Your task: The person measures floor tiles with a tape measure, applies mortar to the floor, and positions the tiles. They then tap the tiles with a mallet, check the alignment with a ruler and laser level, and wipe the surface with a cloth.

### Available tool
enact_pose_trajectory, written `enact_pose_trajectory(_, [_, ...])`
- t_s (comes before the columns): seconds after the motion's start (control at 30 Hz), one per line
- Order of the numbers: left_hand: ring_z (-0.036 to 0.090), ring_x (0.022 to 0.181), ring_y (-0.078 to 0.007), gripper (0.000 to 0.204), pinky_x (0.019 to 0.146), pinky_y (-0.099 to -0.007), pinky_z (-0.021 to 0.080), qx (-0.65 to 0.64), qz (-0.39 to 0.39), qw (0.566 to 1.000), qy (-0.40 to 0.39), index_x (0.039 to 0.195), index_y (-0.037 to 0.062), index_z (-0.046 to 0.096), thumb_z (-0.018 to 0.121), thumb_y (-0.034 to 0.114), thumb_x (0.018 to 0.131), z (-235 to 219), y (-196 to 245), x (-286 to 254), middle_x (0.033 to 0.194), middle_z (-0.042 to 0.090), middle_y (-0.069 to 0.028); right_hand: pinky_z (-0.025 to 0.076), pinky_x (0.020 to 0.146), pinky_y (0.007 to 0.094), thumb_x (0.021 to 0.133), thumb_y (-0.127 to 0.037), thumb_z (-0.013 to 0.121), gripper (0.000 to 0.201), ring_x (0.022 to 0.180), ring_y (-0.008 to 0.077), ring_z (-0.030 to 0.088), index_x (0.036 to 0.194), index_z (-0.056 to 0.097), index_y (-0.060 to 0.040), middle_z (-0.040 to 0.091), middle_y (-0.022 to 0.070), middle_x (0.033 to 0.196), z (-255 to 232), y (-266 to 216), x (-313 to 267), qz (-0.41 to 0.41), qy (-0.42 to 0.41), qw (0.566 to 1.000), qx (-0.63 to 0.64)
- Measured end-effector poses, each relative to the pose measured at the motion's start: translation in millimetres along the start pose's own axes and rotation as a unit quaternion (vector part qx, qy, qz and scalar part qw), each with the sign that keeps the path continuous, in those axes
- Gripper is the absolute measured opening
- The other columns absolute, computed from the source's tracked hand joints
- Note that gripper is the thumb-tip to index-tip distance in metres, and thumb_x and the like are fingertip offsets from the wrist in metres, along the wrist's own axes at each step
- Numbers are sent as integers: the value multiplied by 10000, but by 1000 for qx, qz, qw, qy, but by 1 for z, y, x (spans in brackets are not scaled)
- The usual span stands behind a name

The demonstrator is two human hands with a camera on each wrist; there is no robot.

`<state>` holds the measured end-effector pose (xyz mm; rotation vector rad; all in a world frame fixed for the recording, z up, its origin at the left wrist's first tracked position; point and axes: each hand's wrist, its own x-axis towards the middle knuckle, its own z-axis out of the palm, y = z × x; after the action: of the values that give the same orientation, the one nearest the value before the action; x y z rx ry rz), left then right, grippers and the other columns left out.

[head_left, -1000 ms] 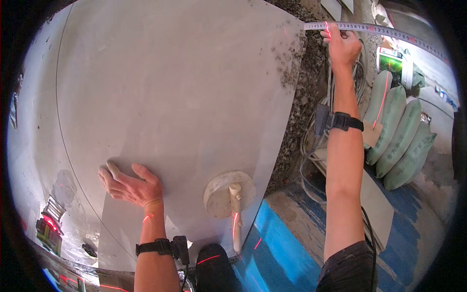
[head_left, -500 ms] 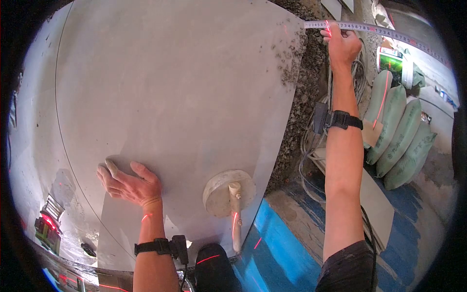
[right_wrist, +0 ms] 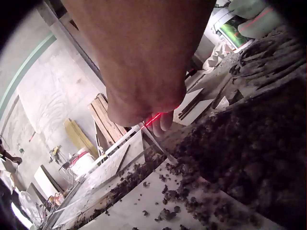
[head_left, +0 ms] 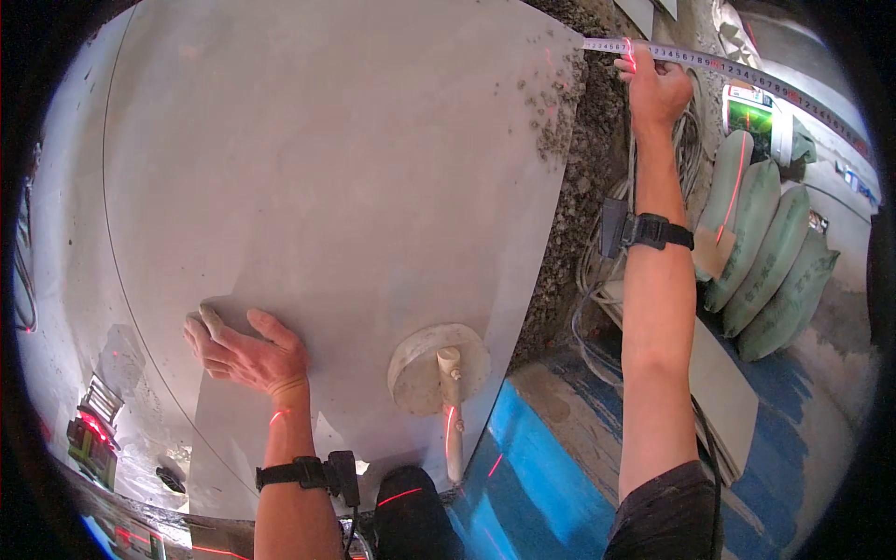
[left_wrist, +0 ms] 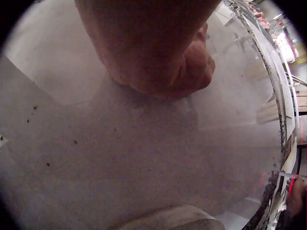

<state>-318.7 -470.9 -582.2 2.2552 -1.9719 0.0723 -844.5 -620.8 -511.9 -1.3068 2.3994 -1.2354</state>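
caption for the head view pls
Right hand holds a tape measure extending from the edge of a large tile; left hand rests on the tile.

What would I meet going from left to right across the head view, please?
Laser level, left grip, round tool with a pipe-like handle, right grip holding the tape measure, green sacks.

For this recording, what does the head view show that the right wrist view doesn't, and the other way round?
Only the head view shows the left hand resting on the large pale-grey slab, and the round beige tool with a tubular handle.

Only the right wrist view shows the yellow rectangular board and the brown wooden planks.

Both show the right hand, part of that slab, the stuffed pale-green sacks and the white bucket with a green label.
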Motion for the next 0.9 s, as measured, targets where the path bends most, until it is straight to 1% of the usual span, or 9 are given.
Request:
enact_pose_trajectory(0.17, [346,1399,-422,646,1119,-569,276,1,1,1000,8,1493,46,376,505,349,937,0,1,1,1508,360,-240,569,587,249,911,-165,687,267,723,183,742,954,680,99,741,140,853,1,2,-1,5,-1,1000,10])
enact_pose_trajectory(0.23, [349,1398,-422,643,1117,-568,280,-4,-1,1000,7,1491,46,379,509,343,935,-1,2,1,1507,363,-241,580,567,273,917,-184,657,257,688,189,745,894,717,65,745,128,786,4,4,0,-29,7,999,34])
enact_pose_trajectory(0.37, [364,1388,-428,629,1110,-567,286,-4,10,1000,14,1481,33,392,522,336,946,-1,1,1,1501,372,-251,576,584,278,920,-166,654,241,695,177,745,897,709,67,748,122,795,6,7,6,-37,11,999,14])
enact_pose_trajectory(0.47, [369,1379,-439,623,1106,-570,287,-7,15,1000,17,1478,21,395,515,346,960,-2,1,0,1494,374,-263,575,655,336,901,-223,671,262,714,214,747,925,717,33,760,122,817,14,22,10,-47,24,999,11])
enact_pose_trajectory(0.53, [363,1374,-455,621,1099,-579,288,-5,20,1000,16,1480,13,386,499,352,973,-2,0,1,1490,367,-277,554,732,393,872,-300,682,298,746,277,735,945,732,-15,758,134,822,25,25,6,-32,62,991,-113])
enact_pose_trajectory(0.57, [363,1374,-455,621,1099,-579,288,-6,30,999,30,1480,13,386,499,352,973,-2,1,2,1490,367,-277,554,732,393,872,-300,682,298,746,277,735,945,732,-15,758,134,822,30,26,4,-30,77,991,-105])
enact_pose_trajectory(0.63, [359,1373,-453,620,1092,-579,290,0,12,1000,10,1483,10,379,493,348,975,-4,3,1,1498,354,-278,536,751,423,843,-351,684,312,769,329,712,949,743,-64,743,148,812,39,27,-5,-48,95,977,-185])
enact_pose_trajectory(0.7, [358,1370,-449,619,1091,-578,291,-1,20,1000,13,1481,6,376,481,353,979,-3,1,0,1510,340,-275,535,711,443,846,-283,692,244,753,357,704,931,735,-58,728,165,796,51,28,-12,-36,104,986,-125])
enact_pose_trajectory(0.9, [345,1384,-439,594,1101,-572,279,17,23,1000,7,1457,-18,385,475,325,980,-4,2,-2,1499,357,-280,529,664,477,855,-248,694,208,705,400,680,935,729,-59,705,175,749,73,37,-18,-42,203,968,-141])
